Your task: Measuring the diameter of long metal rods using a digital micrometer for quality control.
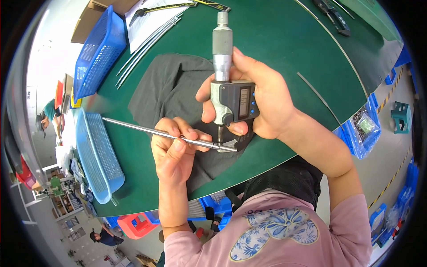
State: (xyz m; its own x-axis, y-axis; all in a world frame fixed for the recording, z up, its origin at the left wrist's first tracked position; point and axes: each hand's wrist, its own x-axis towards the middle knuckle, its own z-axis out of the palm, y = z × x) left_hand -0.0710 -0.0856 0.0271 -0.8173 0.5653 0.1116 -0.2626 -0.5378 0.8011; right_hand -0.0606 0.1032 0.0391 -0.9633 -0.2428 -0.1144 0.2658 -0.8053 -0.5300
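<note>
The fingers of my left hand (172,153) are closed around a long, slender, silver metal rod (144,128), pinching it between thumb and fingertips near the middle of the frame. The rod slants from the left of centre down to the right, and its stepped right end lies just below the spindle of a grey-and-silver digital micrometer with a dark display housing (229,95). My right hand (267,98) has its fingers wrapped around that micrometer, thumb up beside the silver barrel and other fingertips showing on its left side and below the housing. The micrometer stands upright in the frame, its display and blue buttons turned to the right. I cannot tell whether its measuring faces touch the rod.

Beneath both hands a rumpled dark grey cloth (155,89) lies on the green counter (284,49). At the left of the frame sits a light blue perforated plastic basket (112,165), and above it a deeper blue perforated plastic basket (95,60). Several thin silver rods (149,49) lie side by side at the upper left, partly over a white sheet of paper (151,26), with a black-and-yellow caliper (164,7) by the top edge. Right of centre, a narrow flat metal strip (318,94) lies slanted. My pink short-sleeved shirt (284,222) fills the lower right.
</note>
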